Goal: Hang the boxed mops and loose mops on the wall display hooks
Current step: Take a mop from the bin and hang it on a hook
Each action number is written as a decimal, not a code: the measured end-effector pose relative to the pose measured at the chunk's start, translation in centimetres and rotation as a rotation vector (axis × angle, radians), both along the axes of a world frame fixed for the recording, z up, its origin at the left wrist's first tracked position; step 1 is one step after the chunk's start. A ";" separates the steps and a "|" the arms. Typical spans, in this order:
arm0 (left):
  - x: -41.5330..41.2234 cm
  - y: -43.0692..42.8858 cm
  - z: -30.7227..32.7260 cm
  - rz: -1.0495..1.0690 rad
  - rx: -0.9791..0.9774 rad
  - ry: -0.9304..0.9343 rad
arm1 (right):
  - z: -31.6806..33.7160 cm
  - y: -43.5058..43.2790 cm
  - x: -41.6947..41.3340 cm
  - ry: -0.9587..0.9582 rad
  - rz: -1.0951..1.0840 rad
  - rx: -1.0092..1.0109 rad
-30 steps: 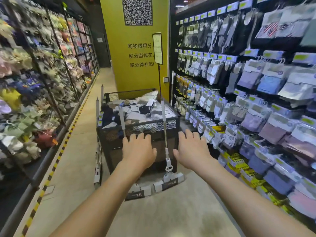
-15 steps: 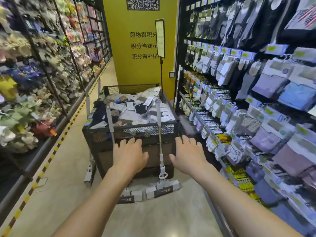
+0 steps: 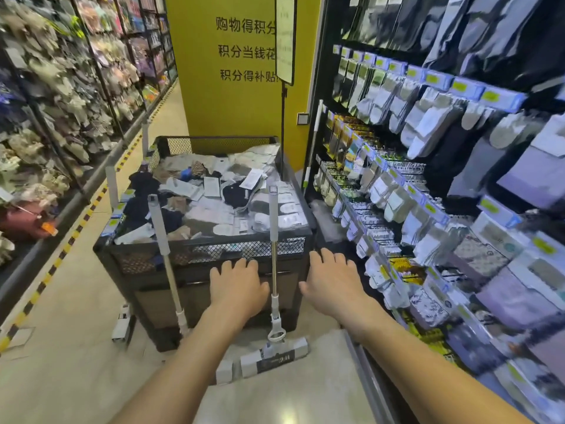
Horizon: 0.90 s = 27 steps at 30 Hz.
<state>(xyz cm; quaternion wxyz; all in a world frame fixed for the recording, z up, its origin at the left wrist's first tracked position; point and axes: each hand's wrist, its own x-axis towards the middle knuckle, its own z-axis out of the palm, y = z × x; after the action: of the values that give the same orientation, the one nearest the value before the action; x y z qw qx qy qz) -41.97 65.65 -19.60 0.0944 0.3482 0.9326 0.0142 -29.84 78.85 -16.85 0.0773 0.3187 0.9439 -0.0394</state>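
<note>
Evidently nothing hung yet: two loose mops (image 3: 273, 264) and (image 3: 166, 261) (grey grips, pale flat heads on the floor) lean upright against the near wall of the black mesh bin (image 3: 211, 250). Left hand (image 3: 237, 290) and right hand (image 3: 331, 281) reach toward that wall, fingers spread, holding nothing; no display hooks for mops identifiable.

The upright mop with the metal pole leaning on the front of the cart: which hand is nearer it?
Left. The left hand is just beside the mop, on its left; the right hand is further off, on its right.
</note>
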 end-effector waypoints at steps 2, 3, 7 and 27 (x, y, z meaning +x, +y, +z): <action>-2.7 2.3 -1.0 -0.008 -0.007 -0.020 | -0.4 2.3 -2.5 -0.009 -0.008 -0.009; -4.0 3.4 -1.4 -0.012 -0.010 -0.026 | -0.7 3.4 -3.8 -0.012 -0.011 -0.011; -8.3 6.7 -3.1 -0.017 -0.023 -0.033 | -2.0 7.0 -8.6 -0.023 -0.008 -0.023; -20.5 19.6 -12.9 0.356 0.553 -0.613 | -11.8 25.4 -23.9 0.226 0.009 -0.832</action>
<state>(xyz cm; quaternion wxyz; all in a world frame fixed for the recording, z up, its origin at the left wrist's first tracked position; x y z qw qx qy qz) -62.45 85.27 -32.54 0.2658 0.1744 0.8680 0.3814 -53.77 104.26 -28.62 0.0958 0.2498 0.8515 -0.4509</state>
